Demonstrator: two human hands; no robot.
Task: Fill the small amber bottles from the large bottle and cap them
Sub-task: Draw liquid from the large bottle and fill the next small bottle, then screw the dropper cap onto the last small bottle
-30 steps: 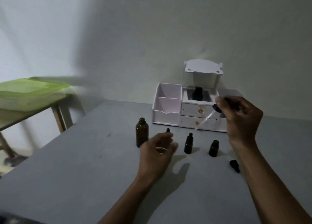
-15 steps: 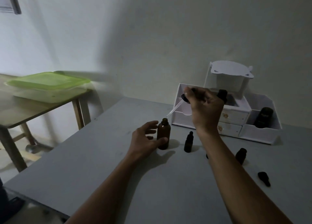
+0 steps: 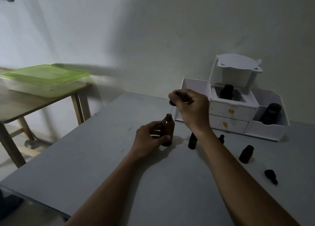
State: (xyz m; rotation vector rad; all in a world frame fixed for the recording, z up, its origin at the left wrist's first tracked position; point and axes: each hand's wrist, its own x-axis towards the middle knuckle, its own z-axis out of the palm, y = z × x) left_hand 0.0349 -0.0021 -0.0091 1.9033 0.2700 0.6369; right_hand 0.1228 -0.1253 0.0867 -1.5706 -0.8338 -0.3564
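Note:
The large amber bottle [image 3: 168,128] stands uncapped on the grey table [image 3: 95,171], and my left hand [image 3: 150,138] is wrapped around its body. My right hand [image 3: 190,106] hovers just above and right of its mouth, pinching a dropper by its black bulb [image 3: 172,103]; the glass tube is barely visible. A small capped amber bottle [image 3: 192,141] stands beside my right wrist, another [image 3: 221,138] peeks out behind my forearm, and an uncapped one [image 3: 246,154] stands further right. A loose black dropper cap [image 3: 271,176] lies at the right.
A white drawer organiser [image 3: 231,113] sits at the back right, holding a dark bottle [image 3: 225,92] on top and a black one [image 3: 270,113] in its right bin. A wooden side table [image 3: 22,104] with a green-lidded box [image 3: 46,77] stands at the left.
My left hand has closed around the large bottle. My right hand brought the dropper from the right side of the table to just above the bottle's mouth. The view swung left.

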